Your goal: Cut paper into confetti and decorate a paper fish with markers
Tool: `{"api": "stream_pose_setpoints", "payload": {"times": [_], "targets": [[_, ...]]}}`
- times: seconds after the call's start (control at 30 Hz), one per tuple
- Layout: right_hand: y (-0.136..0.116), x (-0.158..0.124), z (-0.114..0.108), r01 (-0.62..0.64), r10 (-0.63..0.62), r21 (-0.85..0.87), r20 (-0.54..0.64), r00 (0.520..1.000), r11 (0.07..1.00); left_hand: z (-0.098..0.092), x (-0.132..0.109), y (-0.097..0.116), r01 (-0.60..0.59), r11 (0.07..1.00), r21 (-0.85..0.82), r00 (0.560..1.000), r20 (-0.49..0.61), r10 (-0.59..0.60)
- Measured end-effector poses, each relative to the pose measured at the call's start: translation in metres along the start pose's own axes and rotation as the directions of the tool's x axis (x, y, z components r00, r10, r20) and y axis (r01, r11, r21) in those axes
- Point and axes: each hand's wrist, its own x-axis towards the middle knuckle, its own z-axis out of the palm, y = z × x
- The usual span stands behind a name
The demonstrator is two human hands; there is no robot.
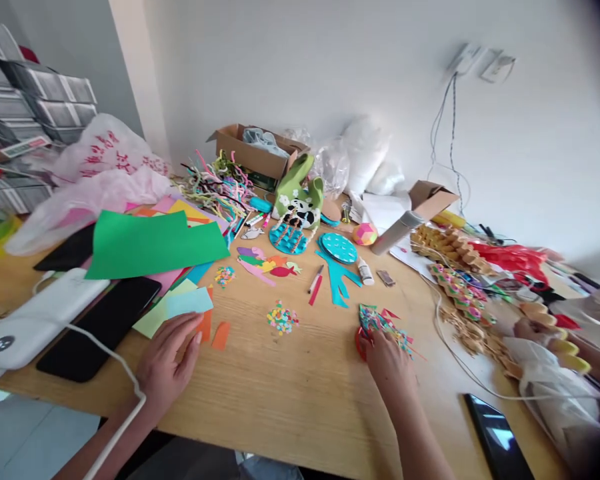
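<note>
White device (35,320), black tablet (100,327) at left edge of table (290,393). Green sheet (150,243) behind them. Left hand (167,360) open, flat on table, fingertips touching pale blue sheet (190,301) and orange scrap (206,325). Confetti heap (282,318) between hands. Right hand (387,360) on red-rimmed speckled piece (380,321), fingers hidden; cannot tell if gripping. Far right: another person's hand (530,328) near paper chains (455,287).
</note>
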Motion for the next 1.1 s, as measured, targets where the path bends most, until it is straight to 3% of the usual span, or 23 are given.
{"api": "stream_pose_setpoints", "payload": {"times": [0.13,0.2,0.27,0.37,0.43,0.5,0.63,0.77,0.83,1.0,1.1], "targets": [[-0.025,-0.007,-0.018,0.001,0.008,0.061,-0.155,0.988,0.998,-0.007,0.001,0.000,0.117,0.993,0.030,0.990,-0.082,-0.114],[-0.061,-0.015,-0.035,0.221,-0.152,0.244,-0.273,0.950,0.944,-0.009,0.001,-0.002,0.131,0.990,0.048,0.985,-0.116,-0.125],[-0.108,-0.027,-0.054,0.501,-0.372,0.412,-0.354,0.858,0.761,-0.010,0.001,-0.006,0.095,0.990,0.109,0.989,-0.121,-0.082],[-0.178,-0.044,-0.073,0.695,-0.626,0.495,-0.330,0.706,0.522,-0.014,0.000,-0.018,0.002,0.958,0.287,1.000,-0.021,0.004],[-0.212,-0.049,-0.078,0.750,-0.699,0.456,-0.318,0.640,0.479,-0.018,-0.002,-0.027,-0.022,0.918,0.395,0.997,0.073,-0.007],[-0.234,-0.049,-0.078,0.773,-0.739,0.410,-0.282,0.612,0.484,-0.023,-0.005,-0.035,-0.018,0.879,0.476,0.988,0.145,-0.058],[-0.256,-0.042,-0.076,0.776,-0.766,0.387,-0.224,0.602,0.497,-0.030,-0.006,-0.042,0.024,0.812,0.584,0.964,0.202,-0.174],[-0.266,-0.042,-0.079,0.771,-0.763,0.451,-0.255,0.594,0.450,-0.030,0.008,-0.038,0.092,0.773,0.628,0.936,0.211,-0.283],[-0.267,-0.041,-0.079,0.747,-0.738,0.475,-0.257,0.624,0.466,-0.029,0.018,-0.034,0.119,0.764,0.635,0.921,0.216,-0.324],[-0.260,-0.036,-0.075,0.618,-0.635,0.450,-0.135,0.760,0.645,-0.023,0.035,-0.029,0.134,0.777,0.615,0.890,0.270,-0.367],[-0.257,-0.034,-0.072,0.592,-0.621,0.434,-0.090,0.779,0.679,-0.019,0.036,-0.030,0.161,0.776,0.610,0.883,0.262,-0.390]]}}
